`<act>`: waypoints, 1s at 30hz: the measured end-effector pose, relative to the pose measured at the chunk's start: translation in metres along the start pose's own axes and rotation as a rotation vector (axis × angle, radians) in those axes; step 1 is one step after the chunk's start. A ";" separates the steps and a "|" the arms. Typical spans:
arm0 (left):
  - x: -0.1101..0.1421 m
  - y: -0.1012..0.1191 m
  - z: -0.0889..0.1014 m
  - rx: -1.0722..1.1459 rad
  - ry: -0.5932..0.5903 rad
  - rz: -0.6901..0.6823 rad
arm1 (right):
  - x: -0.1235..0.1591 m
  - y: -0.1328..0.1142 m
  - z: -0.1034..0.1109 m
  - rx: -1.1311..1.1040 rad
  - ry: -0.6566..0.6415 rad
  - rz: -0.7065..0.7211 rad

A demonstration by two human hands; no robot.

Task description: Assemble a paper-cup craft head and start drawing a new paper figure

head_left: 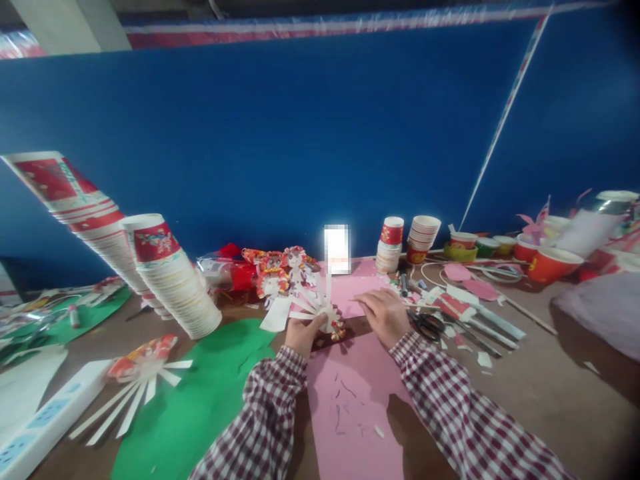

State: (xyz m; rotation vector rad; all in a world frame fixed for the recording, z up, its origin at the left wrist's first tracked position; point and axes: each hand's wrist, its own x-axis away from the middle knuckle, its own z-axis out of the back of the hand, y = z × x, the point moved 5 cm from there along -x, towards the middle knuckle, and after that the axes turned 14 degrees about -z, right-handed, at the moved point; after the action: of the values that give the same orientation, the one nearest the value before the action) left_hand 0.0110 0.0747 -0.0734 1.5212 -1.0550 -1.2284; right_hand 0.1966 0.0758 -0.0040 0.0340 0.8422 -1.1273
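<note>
My left hand (301,335) is closed on a cut paper cup (326,316), its white strips fanned out and red-and-orange decoration on its underside. One strip stands upright above my fingers. Just to the right, my right hand (386,313) hovers over or rests on pink paper, with its bent fingers pointing left toward the cup. Those fingers look slightly apart, and nothing shows in them. Decorated cutout figures (285,270) stand behind my left hand. A second cut paper cup (150,363) with splayed strips lies at the left.
Tall paper cup stacks (175,280) lean at the left beside green paper (200,400) and a white power strip (45,413). Pink paper (350,413) lies in front. Black scissors (427,325) and paper scraps are at the right. A bright screen (337,248) stands by the blue partition (280,133).
</note>
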 end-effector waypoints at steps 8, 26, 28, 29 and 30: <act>0.004 0.013 -0.010 -0.118 -0.144 0.006 | 0.001 0.007 0.011 0.013 0.073 -0.097; 0.010 0.008 -0.027 -0.054 -0.392 -0.174 | 0.002 0.013 -0.004 -0.138 -0.013 -0.153; 0.010 0.007 -0.027 -0.062 -0.396 -0.173 | 0.002 0.013 -0.005 -0.137 -0.026 -0.152; 0.011 0.006 -0.027 -0.055 -0.396 -0.165 | 0.002 0.013 -0.005 -0.137 -0.026 -0.148; 0.011 0.006 -0.028 -0.054 -0.407 -0.155 | 0.002 0.012 -0.004 -0.137 -0.015 -0.140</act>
State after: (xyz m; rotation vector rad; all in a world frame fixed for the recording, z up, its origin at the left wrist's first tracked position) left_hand 0.0395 0.0659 -0.0670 1.3616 -1.1646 -1.7113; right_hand 0.2043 0.0816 -0.0131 -0.1492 0.9175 -1.1961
